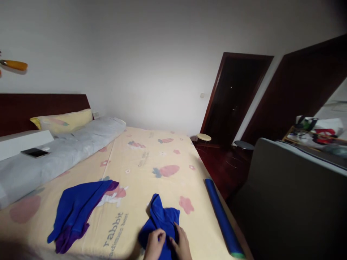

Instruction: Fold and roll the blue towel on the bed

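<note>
A crumpled blue garment (164, 216) lies on the bed near its front edge, its exact kind unclear. Closed fingers of my left hand (155, 243) pinch the cloth at its lower left. On the lower right side rests my right hand (183, 243), thumb and forefinger apart against the fabric. The bottom of the garment runs out of view between my wrists. Farther left, a second blue garment with purple edging (78, 207) is spread loosely on the sheet, touched by neither hand.
The bed has a yellow patterned sheet (151, 155). A long blue roll (222, 216) lies along its right edge. A grey bedding roll (89, 139), a yellow pillow (67, 121) and a phone (35, 152) are at the left. A dark panel (292, 195) stands at right.
</note>
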`<state>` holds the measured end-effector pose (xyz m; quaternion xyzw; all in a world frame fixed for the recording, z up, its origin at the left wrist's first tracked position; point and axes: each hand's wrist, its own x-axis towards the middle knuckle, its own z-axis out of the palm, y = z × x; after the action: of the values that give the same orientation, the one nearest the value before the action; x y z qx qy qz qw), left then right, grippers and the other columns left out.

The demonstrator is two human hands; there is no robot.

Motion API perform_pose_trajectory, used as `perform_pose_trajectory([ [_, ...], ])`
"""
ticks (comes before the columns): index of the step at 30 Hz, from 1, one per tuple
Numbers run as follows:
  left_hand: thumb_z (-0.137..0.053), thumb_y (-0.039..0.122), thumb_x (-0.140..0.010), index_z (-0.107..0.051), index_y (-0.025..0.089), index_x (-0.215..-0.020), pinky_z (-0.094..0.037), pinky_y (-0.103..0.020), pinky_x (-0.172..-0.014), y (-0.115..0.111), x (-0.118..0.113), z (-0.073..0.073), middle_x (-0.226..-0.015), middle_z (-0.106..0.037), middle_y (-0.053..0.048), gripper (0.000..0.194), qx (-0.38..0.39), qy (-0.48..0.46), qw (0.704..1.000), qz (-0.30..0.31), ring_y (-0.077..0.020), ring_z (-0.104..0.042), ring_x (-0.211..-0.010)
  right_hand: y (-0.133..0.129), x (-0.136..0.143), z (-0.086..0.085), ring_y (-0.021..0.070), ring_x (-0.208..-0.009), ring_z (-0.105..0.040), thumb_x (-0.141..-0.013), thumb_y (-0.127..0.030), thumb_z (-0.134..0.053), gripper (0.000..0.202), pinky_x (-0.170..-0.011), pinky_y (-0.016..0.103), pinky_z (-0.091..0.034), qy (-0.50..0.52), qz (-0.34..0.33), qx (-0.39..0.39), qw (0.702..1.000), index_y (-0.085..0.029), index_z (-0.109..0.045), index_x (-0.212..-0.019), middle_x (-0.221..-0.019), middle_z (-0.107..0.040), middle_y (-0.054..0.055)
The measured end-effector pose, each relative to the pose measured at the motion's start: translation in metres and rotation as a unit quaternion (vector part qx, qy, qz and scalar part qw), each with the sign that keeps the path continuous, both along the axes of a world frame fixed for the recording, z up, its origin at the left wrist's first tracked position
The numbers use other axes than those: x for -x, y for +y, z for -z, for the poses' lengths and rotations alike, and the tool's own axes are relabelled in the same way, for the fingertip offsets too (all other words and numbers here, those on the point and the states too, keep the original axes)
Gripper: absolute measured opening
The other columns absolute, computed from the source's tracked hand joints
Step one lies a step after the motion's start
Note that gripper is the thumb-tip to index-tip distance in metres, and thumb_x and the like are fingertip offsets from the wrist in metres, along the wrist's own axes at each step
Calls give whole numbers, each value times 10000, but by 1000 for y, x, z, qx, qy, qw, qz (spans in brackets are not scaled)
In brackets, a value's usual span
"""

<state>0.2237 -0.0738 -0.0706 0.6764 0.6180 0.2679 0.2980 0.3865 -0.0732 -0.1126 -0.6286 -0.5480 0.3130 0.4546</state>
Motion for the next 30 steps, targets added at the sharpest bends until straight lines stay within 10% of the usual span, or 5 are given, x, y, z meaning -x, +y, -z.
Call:
perform_pose_trajectory([
  [6,-481,198,-776,-634,149,-1159,-327,-447,-1090,39,47,10,-1292,-605,-182,415,17,55,992,-112,-307,-485,-1287,-4,-15,4,300,-975,-651,-731,-463,-507,415,-907,438,-513,-11,-5,-25,1000,-259,-667,-1056,-979,-698,73],
  [13,-665,269,-662,-653,235,-674,-462,-326,-773,43,27,15,-680,-664,-3,38,73,-30,994,-70,-228,-656,-792,-2,-7,-12,399,-1142,-546,-833,-439,-439,404,-940,605,-424,-179,109,-81,975,-328,-604,-1184,-1252,-589,129],
  [21,-586,607,-669,-602,231,-724,-465,-310,-824,28,-3,12,-796,-666,-26,381,74,-292,953,-30,-231,-611,-879,-4,42,-58,220,-845,-635,-835,-637,-490,462,-798,303,-481,98,-60,7,993,-219,-681,-884,-851,-696,48],
  [30,-769,416,-519,-558,220,-541,-461,-345,-727,7,6,24,-563,-546,22,289,171,-453,874,-47,-203,-573,-663,4,38,-34,185,-600,-558,-616,-691,-658,519,-621,296,-448,132,-62,53,988,-181,-651,-516,-542,-612,17],
])
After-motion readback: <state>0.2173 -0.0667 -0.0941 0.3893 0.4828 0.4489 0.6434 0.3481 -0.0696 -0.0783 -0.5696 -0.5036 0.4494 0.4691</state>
